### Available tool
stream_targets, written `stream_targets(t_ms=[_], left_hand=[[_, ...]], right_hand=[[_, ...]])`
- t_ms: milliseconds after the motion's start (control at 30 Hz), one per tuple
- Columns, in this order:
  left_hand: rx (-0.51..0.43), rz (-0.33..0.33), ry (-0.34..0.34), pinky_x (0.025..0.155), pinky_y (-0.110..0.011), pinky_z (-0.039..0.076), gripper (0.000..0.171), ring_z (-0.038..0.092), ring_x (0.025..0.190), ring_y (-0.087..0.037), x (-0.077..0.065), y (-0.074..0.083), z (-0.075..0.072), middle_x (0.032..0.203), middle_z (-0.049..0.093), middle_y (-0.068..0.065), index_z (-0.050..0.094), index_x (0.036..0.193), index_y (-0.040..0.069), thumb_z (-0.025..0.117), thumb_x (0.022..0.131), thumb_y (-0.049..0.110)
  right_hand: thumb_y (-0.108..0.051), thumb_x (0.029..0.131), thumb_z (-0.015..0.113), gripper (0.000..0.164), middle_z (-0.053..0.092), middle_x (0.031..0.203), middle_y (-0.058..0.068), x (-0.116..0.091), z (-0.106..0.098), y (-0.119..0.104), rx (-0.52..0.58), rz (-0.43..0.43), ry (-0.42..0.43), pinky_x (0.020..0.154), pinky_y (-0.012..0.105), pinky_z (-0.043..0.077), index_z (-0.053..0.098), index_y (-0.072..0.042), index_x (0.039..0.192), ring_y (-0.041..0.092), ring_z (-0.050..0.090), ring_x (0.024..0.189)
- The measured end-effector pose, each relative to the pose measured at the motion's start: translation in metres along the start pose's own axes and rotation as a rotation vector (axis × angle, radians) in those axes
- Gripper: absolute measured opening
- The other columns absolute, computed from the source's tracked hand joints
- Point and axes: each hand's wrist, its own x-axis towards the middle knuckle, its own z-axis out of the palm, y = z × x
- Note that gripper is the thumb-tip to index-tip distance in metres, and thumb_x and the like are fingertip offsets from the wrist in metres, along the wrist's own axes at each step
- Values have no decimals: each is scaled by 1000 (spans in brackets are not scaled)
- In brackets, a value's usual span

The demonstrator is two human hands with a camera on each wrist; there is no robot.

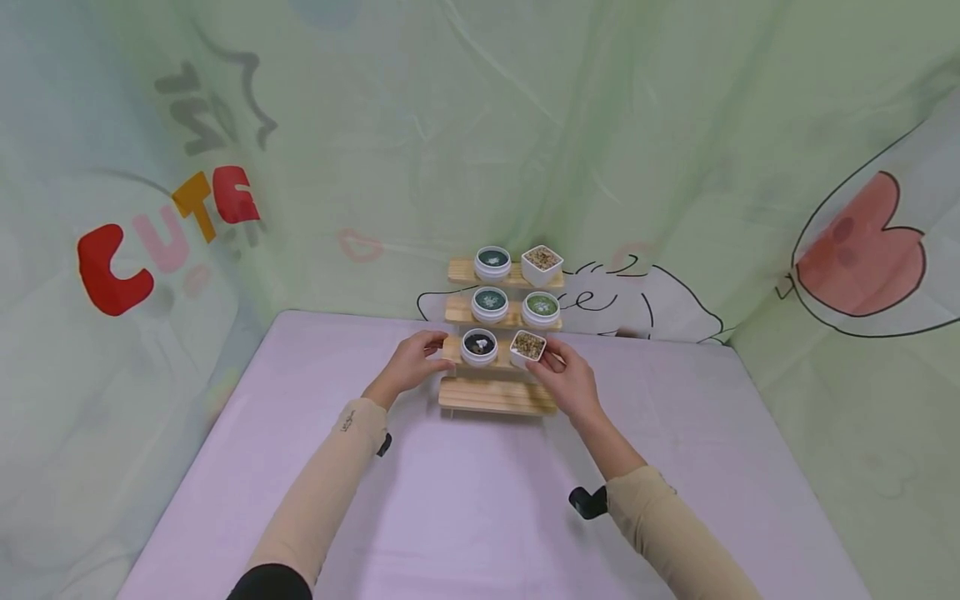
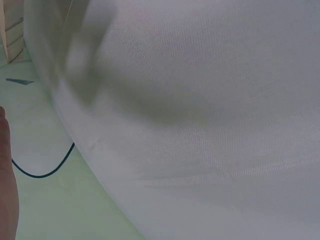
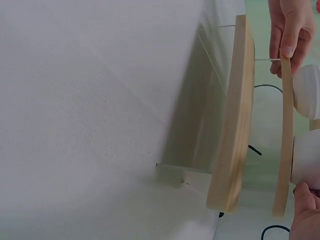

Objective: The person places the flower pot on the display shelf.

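A wooden tiered display stand (image 1: pixel 498 397) holds small white pots on its upper three tiers. My left hand (image 1: pixel 408 363) pinches the left end of the second tier from the bottom, thumb on its edge in the right wrist view. Beside it sits a round white pot (image 1: pixel 479 348) with a dark top. At the right of that tier, my right hand (image 1: pixel 568 382) holds a square white pot (image 1: pixel 528 347) filled with brown granules. The right wrist view shows fingertips against the lower side of this pot (image 3: pixel 306 157). Only part of a hand (image 2: pixel 7 185) edges into the left wrist view.
Higher up stand several round pots with green tops, one a green pot (image 1: pixel 542 308), and another square granule pot (image 1: pixel 542 264). A pale lilac cloth covers the table (image 1: pixel 480 517). Close behind the stand hangs a printed green curtain (image 1: pixel 420 167).
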Motion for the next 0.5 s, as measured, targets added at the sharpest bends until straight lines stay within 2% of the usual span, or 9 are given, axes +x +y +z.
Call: stream_targets(t_ms=[500], left_hand=[[-9,0,-3,107,-31,47,61,55,122,-30,0,-1,0,134,55,-19,52,135,-5,79,84,16]], right_hand=[[-6,89,72,58,52,138,24,2,-3,6,38,-6,-35,96,19,51,46,5,139,29,53,127]])
